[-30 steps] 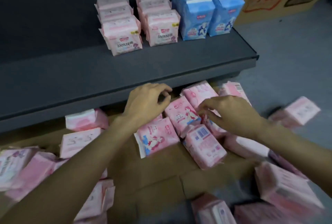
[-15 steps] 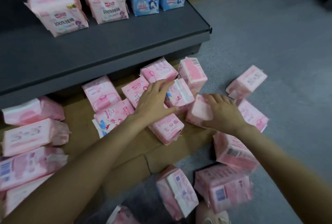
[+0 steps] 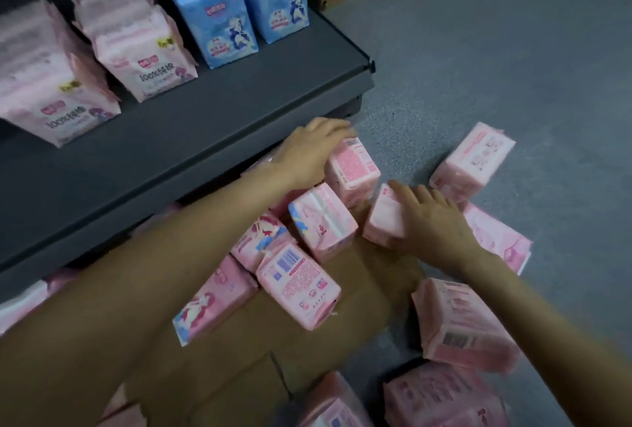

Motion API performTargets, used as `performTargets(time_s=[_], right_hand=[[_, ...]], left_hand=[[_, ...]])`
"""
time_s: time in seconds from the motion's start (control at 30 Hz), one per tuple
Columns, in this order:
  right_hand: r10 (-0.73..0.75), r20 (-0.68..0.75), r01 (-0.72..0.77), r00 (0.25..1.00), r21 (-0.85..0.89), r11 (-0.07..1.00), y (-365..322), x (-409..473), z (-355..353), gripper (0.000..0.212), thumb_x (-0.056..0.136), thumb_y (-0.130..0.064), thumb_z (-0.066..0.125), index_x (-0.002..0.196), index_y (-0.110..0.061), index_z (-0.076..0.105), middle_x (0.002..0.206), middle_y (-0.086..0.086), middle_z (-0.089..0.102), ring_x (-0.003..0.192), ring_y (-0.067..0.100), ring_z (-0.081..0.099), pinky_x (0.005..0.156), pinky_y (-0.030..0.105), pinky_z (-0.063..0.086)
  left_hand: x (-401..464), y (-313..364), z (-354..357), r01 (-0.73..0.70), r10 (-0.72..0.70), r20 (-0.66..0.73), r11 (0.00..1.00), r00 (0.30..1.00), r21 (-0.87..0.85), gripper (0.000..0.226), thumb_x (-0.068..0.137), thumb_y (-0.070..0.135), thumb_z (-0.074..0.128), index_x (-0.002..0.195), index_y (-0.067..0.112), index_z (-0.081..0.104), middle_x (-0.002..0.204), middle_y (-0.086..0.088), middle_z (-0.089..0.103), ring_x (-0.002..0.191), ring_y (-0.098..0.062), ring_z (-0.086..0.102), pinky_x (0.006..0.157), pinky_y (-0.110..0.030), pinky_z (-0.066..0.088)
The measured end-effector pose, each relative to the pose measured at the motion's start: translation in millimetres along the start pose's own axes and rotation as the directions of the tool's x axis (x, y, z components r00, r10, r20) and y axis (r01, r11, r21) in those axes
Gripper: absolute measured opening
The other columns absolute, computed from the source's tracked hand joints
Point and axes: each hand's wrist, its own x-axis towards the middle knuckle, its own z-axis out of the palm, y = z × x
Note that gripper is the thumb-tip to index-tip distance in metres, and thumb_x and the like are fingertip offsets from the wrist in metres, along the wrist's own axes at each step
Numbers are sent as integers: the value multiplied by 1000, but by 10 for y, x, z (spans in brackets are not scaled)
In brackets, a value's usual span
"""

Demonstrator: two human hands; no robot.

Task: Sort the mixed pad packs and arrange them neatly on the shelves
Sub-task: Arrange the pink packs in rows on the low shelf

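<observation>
Front strip of dark grey metal shelf (image 3: 191,139) is free; pale pink upright packs (image 3: 147,50) and light blue upright packs (image 3: 219,12) block its back. Scattered pink pad packs (image 3: 301,289) crowd brown flattened cardboard (image 3: 239,372); grey speckled floor (image 3: 513,67) to the right is open.

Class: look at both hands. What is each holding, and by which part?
Right hand grips a pink pack by its near end. Left hand lies over another pink pack's top edge; a firm hold cannot be told.
</observation>
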Motion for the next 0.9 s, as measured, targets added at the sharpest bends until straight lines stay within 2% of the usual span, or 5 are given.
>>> performTargets(time_s=[0.13, 0.27, 0.47, 0.67, 0.9], right_hand=[[-6, -18, 6, 1000, 4, 1000, 81, 53, 6, 98, 72, -51, 71, 149, -27, 15, 135, 8, 45, 121, 30, 44, 95, 40, 38], [51, -65, -49, 997, 36, 998, 56, 36, -31, 96, 72, -53, 70, 148, -25, 20, 126, 11, 50, 114, 33, 49, 90, 39, 39], [42, -261, -20, 965, 86, 996, -77, -261, -145, 86, 67, -63, 55, 135, -12, 45, 100, 15, 60, 90, 38, 58, 74, 43, 47], [89, -183, -81, 979, 51, 995, -338, -635, -577, 94, 68, -56, 72, 145, -23, 28, 134, 9, 51, 113, 33, 54, 78, 38, 43], [-27, -74, 42, 997, 204, 978, -1000, -883, -847, 85, 70, -56, 71, 140, -26, 33, 116, -3, 55, 108, 22, 53, 81, 31, 39]], left_hand=[[414, 67, -64, -279, 135, 360, 878, 923, 388, 90, 84, 6, 62, 152, 32, 8, 161, 6, -1, 147, -21, -3, 117, -44, 15], [415, 38, -48, -376, 273, 276, 805, 922, 459, 57, 92, 11, 50, 145, 22, 32, 153, 1, 31, 146, -21, 16, 116, -39, 13], [-404, -225, -391, 6, -47, -247, 987, 968, -162, 76, 71, 46, 77, 133, 15, 45, 128, -4, 53, 115, -22, 49, 89, -37, 42], [-1384, -516, -490, 349, -412, -52, 826, 910, -443, 77, 52, 72, 63, 114, 27, 53, 108, 9, 58, 93, -12, 54, 77, -29, 39], [-2440, -599, -217, 502, -628, 14, 608, 778, -615, 55, 67, 63, 73, 106, 30, 54, 97, 12, 63, 84, -8, 61, 67, -26, 44]])
